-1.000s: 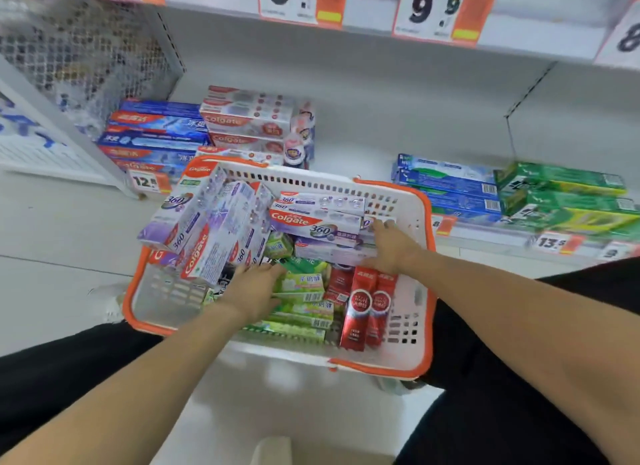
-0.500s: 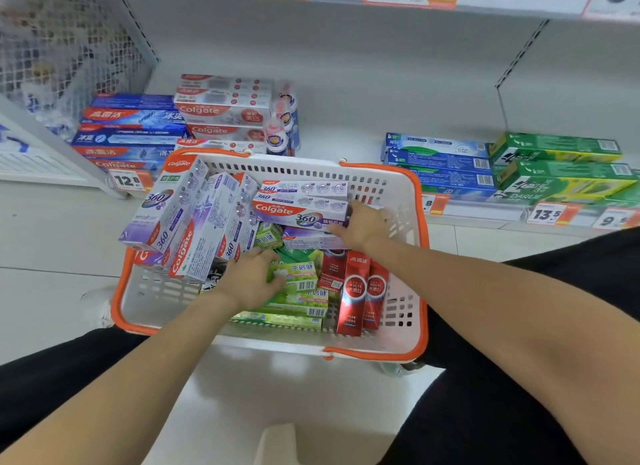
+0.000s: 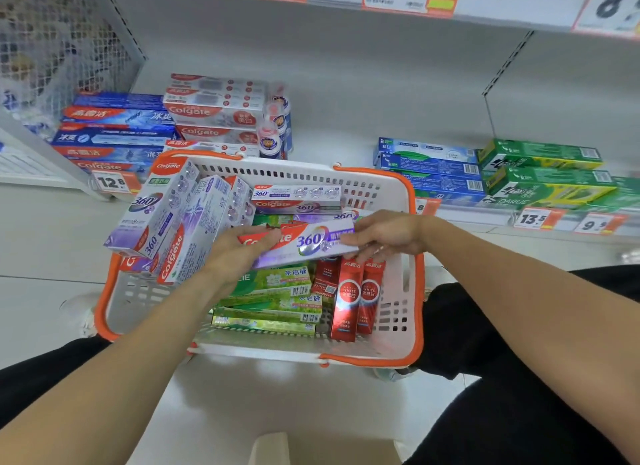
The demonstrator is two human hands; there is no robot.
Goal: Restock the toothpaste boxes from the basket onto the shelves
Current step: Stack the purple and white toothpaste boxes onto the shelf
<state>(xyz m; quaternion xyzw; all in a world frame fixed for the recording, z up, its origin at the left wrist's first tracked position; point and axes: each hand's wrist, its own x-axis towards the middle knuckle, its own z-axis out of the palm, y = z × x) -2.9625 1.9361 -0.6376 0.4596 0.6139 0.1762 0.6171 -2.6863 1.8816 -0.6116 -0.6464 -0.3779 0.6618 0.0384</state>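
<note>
Purple toothpaste box (image 3: pixel 304 245) was held level above the basket (image 3: pixel 412 291), at 12 o'clock from the red boxes (image 3: pixel 356 295). Left grip (image 3: pixel 239 253) and right grip (image 3: pixel 384 238) each pinched one end.

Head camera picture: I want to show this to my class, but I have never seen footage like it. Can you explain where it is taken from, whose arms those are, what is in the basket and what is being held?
The camera sits on a person's head and looks down and forward, so both bare arms are the wearer's own. There is no machine. The person is low down before a shop shelf. A white basket with orange trim stands in front of them, filled with toothpaste boxes: purple and white ones, green boxes and red boxes. The left hand and right hand together hold one purple and white box by its ends, just above the pile. More boxes lie stacked on the shelf, with price tags along its edge.
</note>
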